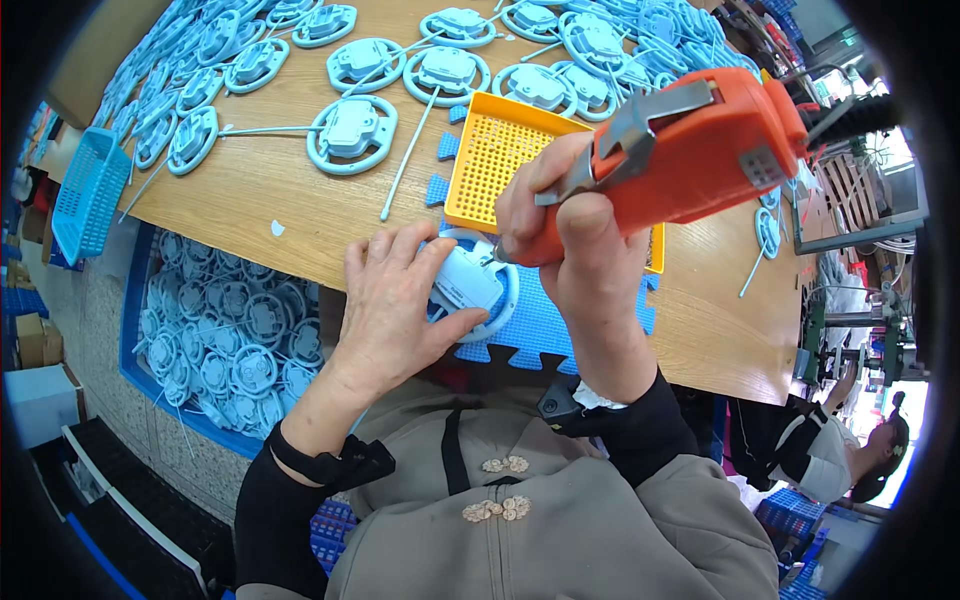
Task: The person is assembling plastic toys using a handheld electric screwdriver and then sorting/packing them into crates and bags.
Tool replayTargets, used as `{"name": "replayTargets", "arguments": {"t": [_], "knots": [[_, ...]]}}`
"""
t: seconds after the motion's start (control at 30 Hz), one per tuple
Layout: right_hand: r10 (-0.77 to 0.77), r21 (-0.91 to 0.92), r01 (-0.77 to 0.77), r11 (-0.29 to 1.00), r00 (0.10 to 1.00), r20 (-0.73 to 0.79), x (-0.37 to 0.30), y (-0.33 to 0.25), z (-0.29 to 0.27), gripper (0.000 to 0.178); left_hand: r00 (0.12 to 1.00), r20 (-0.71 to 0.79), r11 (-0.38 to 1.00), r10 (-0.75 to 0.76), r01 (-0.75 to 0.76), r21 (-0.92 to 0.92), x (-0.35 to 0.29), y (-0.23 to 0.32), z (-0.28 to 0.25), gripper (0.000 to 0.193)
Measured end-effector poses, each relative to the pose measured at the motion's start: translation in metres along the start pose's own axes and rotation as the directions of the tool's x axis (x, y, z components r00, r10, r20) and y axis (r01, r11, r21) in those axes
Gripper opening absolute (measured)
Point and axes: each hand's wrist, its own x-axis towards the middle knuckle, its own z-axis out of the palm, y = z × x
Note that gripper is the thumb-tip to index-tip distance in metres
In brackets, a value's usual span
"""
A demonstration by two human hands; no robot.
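My right hand is wrapped round an orange power screwdriver with a metal hook on its side. The tool's nose points down at the edge of a light blue plastic ring-shaped part; whether its tip touches is hidden. My left hand holds this part from the left, thumb on the near side and fingers over the far edge. Beneath the part lies a blue foam mat with jigsaw edges. Just beyond stands a yellow perforated basket, partly covered by my right hand and the tool.
Several similar blue parts with thin stems spread across the wooden table. A small blue basket sits at its left edge. Below, a large blue bin is full of parts. Another person works at the right, near machinery.
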Motion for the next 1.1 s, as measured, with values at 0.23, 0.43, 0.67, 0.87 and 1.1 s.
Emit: {"name": "replayTargets", "arguments": {"t": [0.23,0.43,0.67,0.87,1.1], "knots": [[0.037,0.068,-0.043,0.997,0.996,0.087,0.001,0.004,0.007,0.050,1.000,0.002,1.000,-0.010,0.010,0.002,0.004,0.003,0.004,0.065],[0.157,0.034,-0.164,0.986,0.976,0.150,0.013,0.004,0.001,0.054,1.000,-0.019,0.999,-0.025,0.026,0.046,0.006,0.004,0.006,0.063],[-0.119,-0.003,0.119,0.993,0.990,-0.078,0.046,0.001,-0.042,0.046,0.979,-0.152,0.961,-0.139,0.170,0.217,-0.065,-0.028,-0.055,0.065],[-0.091,0.014,0.096,0.995,0.973,-0.213,0.067,0.030,-0.044,0.040,0.983,-0.021,0.922,-0.180,0.176,0.345,-0.054,-0.058,-0.088,0.072],[-0.091,-0.002,0.092,0.996,0.973,-0.212,0.071,0.040,-0.052,0.041,1.000,-0.005,0.997,0.014,-0.014,0.077,0.069,-0.120,-0.058,0.065]]}}
